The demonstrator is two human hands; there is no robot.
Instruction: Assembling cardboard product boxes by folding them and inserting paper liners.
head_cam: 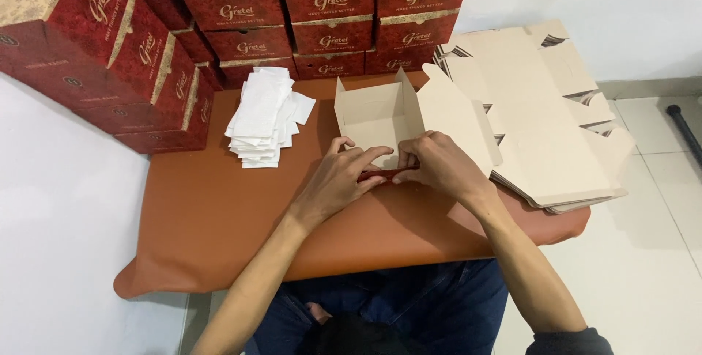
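both hands pinch the near wall of a half-folded cardboard box [376, 117]: left hand [340, 179], right hand [439, 165]. a stack of white paper sheets [262, 117] lies just left of it.

Your half-folded cardboard box [380, 117] sat on the orange-brown table cover [219, 216], just right of the white paper stack [263, 117]. Its plain tan inside faced up, the back and side walls stood upright, and a wide flap splayed out to its right. The near wall, dark red on its outer face, lay low at the front edge, where your left hand [340, 179] and right hand [439, 165] both pinched it.
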